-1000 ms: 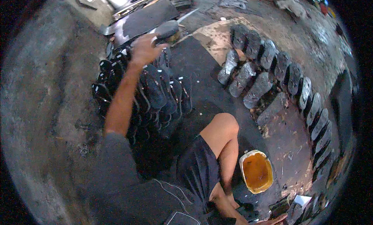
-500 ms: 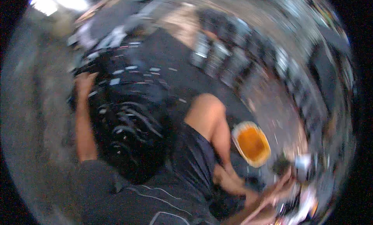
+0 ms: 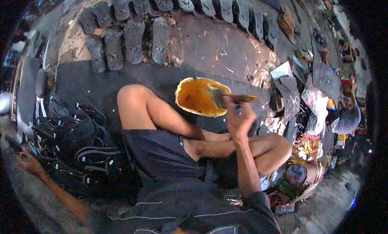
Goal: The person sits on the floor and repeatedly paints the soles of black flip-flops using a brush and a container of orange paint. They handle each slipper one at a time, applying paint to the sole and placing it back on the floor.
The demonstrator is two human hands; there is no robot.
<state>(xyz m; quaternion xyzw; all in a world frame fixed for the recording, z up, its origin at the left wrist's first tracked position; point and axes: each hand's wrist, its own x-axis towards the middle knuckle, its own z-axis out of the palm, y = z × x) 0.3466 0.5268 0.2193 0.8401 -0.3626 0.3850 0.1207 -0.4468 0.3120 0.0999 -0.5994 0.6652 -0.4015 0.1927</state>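
My right hand (image 3: pixel 239 119) grips a paintbrush (image 3: pixel 238 97), its bristles down in the amber liquid, which looks like glue, inside a shallow oval container (image 3: pixel 180 107) with a pale crusted rim. At the far left, my left hand (image 3: pixel 30 161) is closed round a dark piece (image 3: pixel 14 145) that looks like a sandal, partly lost in the dim rim of the picture. Beside that hand lies a heap of black sandals (image 3: pixel 72 131) with small white tags.
Dark soles (image 3: pixel 161 40) stand in two curved rows across the far side of a brown board (image 3: pixel 202 40). My crossed legs lie between the sandal heap and the container. Scraps, plastic bags (image 3: pixel 315 100) and a cluttered box (image 3: pixel 301 175) crowd the right. Another person (image 3: pixel 348 117) sits at far right.
The view has turned and cleared of blur. My right hand has come from the clutter on the right to the container with the brush. My left hand now holds a dark piece beside the heap.
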